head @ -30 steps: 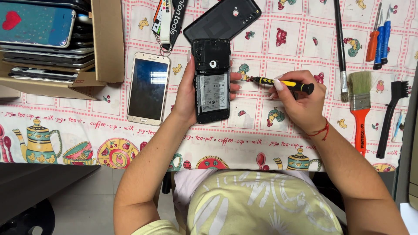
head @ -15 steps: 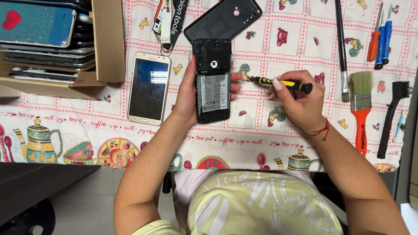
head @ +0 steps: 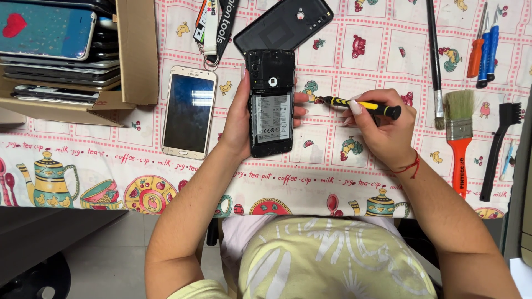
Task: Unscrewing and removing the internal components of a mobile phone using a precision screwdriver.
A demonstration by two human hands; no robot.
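One opened black phone (head: 271, 105) lies back-up on the patterned tablecloth (head: 332, 171), clasped around its edges by the left hand (head: 239, 119), while the right hand (head: 379, 130) pinches a yellow-and-black screwdriver (head: 360, 105) pointing at its right side, its removed back cover (head: 284, 25) just above.

You get bright, even light from overhead, with only soft shadows under your hands. Glare streaks the screen of the white phone (head: 189, 111). Focus is sharp across the tablecloth (head: 332, 166); nothing blurs.
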